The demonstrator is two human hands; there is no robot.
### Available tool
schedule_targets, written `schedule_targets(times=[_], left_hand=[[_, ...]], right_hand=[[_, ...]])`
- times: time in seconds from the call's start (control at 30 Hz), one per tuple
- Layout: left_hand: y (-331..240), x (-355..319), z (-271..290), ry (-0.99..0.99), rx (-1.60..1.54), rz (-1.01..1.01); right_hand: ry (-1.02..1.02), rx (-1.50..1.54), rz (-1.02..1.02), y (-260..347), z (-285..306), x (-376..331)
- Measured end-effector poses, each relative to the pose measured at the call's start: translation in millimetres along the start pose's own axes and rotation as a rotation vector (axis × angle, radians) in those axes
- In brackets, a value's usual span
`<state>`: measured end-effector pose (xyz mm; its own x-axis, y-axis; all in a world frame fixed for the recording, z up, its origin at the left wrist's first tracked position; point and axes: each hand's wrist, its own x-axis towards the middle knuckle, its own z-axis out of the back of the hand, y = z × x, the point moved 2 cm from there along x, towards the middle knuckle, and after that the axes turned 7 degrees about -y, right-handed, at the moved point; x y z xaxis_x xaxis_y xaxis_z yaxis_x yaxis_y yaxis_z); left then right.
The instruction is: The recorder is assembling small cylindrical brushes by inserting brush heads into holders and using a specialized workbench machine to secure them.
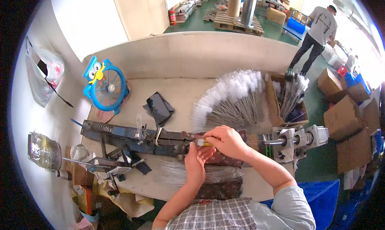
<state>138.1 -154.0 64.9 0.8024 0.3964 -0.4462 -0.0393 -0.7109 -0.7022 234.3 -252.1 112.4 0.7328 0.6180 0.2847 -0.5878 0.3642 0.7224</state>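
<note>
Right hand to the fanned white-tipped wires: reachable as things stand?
Likely yes: the white-tipped wires lie just beyond the right hand with nothing tall between, though that hand is busy at a small yellow piece.

Workshop — bench machine (pixel 286 141), loaded pallet (pixel 225 21), cardboard boxes (pixel 342 117)
</note>
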Motion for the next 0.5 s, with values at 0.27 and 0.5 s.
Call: schedule_targets(times=[0.27,0.5], left_hand=[[7,1,-3,-0.060,-0.198,-0.068],[6,0,-12,-0.139,-0.218,-0.122]], right_hand=[[-0.272,-0.321,0.222,20,-13,-14],[-0.295,-0.292,0.352,17,1,-18]])
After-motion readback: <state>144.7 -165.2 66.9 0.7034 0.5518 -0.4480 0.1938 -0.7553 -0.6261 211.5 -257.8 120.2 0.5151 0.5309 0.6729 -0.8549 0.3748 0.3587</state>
